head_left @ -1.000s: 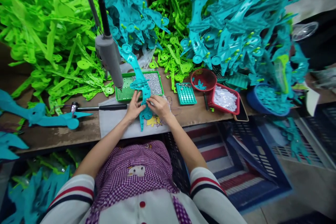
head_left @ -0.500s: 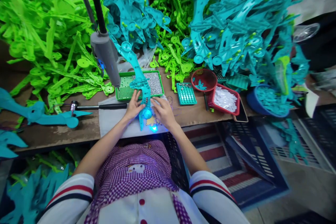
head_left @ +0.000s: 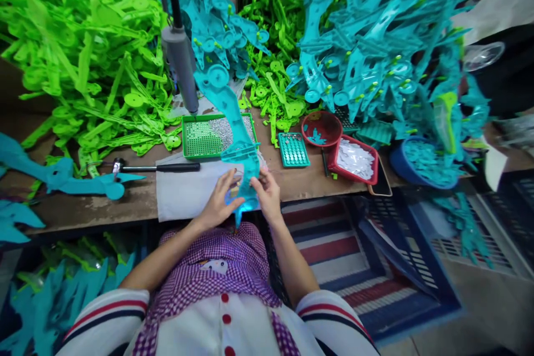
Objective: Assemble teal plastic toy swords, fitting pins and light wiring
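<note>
A long blue plastic part point(head_left: 240, 128) slants from upper left down to the table's front edge, its lower end between my hands. My left hand point(head_left: 221, 198) is at its left side, thumb against the lower end and fingers bent along the edge. On the right side, my right hand point(head_left: 266, 192) pinches the part's edge between thumb and fingers. Blue light glows near the lower end. Beneath lies a pale cloth point(head_left: 179, 192). Behind the part stands a green tray point(head_left: 200, 138) of small metal pieces. A grey electric screwdriver point(head_left: 182, 67) hangs above the tray, touched by neither hand.
A hammer point(head_left: 167, 168) lies left of the cloth. Right are a teal tray point(head_left: 294, 150), a red bowl point(head_left: 321, 128), a red basket point(head_left: 354, 159) of white pieces and a blue bowl point(head_left: 429, 161). Green parts point(head_left: 95, 55) and blue parts point(head_left: 375, 50) are heaped behind.
The blue part has shifted right and toward me, its lower end now past the table edge. Both hands moved with it. The hanging screwdriver appears further right and higher.
</note>
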`<control>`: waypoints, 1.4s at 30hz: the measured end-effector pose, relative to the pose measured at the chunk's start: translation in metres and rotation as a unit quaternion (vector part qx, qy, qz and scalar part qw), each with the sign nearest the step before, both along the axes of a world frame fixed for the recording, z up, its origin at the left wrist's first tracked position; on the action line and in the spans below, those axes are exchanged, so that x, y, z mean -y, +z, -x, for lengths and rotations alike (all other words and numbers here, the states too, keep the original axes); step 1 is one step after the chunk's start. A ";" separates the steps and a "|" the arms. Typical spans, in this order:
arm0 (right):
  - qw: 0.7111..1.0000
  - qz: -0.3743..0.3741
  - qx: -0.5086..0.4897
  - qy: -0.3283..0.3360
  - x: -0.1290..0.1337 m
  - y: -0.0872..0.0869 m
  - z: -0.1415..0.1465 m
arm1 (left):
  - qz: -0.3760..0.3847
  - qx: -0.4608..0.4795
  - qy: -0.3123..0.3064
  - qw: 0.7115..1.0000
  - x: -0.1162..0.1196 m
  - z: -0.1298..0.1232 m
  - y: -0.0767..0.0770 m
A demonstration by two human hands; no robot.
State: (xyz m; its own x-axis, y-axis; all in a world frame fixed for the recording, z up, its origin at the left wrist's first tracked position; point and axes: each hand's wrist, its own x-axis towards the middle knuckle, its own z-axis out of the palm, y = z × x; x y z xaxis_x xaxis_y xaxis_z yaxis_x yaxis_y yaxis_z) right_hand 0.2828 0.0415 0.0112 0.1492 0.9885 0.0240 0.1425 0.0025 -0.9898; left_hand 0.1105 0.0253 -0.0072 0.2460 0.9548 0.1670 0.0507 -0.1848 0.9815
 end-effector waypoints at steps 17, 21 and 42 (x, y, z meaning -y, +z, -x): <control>0.957 0.065 0.199 0.199 0.033 0.057 -0.089 | -0.098 -0.280 0.341 0.892 -0.017 0.145 0.032; 0.935 0.034 0.235 0.262 0.015 0.066 -0.080 | -0.105 -0.111 0.508 0.848 0.022 0.164 0.081; 0.853 0.121 0.017 0.508 -0.063 0.096 -0.094 | -0.155 -0.471 -0.184 0.849 -0.048 0.062 0.129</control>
State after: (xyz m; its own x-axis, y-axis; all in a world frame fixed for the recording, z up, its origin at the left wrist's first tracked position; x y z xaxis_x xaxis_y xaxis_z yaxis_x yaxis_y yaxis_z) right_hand 0.3768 0.1048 0.1077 -0.7831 0.5847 -0.2119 0.2171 -0.0623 -0.9742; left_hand 0.0481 0.0733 0.1218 0.6826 0.7297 -0.0397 0.6677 -0.6007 0.4397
